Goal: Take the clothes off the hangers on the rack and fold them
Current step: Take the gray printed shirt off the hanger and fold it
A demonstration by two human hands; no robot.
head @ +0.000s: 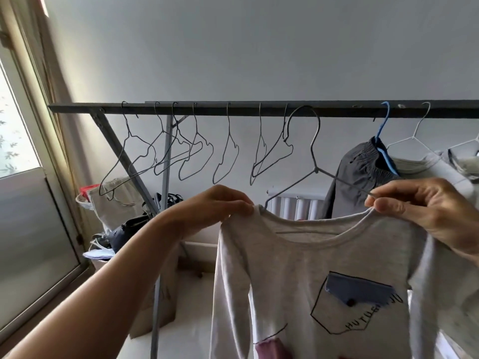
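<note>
Left hand and right hand fingers pinch the grey shirt, hem cut off, wire hanger seemingly partly inside

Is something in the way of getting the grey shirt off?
Yes: the wire hanger pokes inside the grey shirt at the neck. The left hand and right hand pinch its shoulders.

Both our arms are up in front. Left forearm bare, rising from lower left, wrist bent; left hand knuckles-up, fingers curled down, pinching the shirt at one shoulder. Right hand comes in from the right edge, thumb and forefinger pinching the shirt's neckline.
</note>
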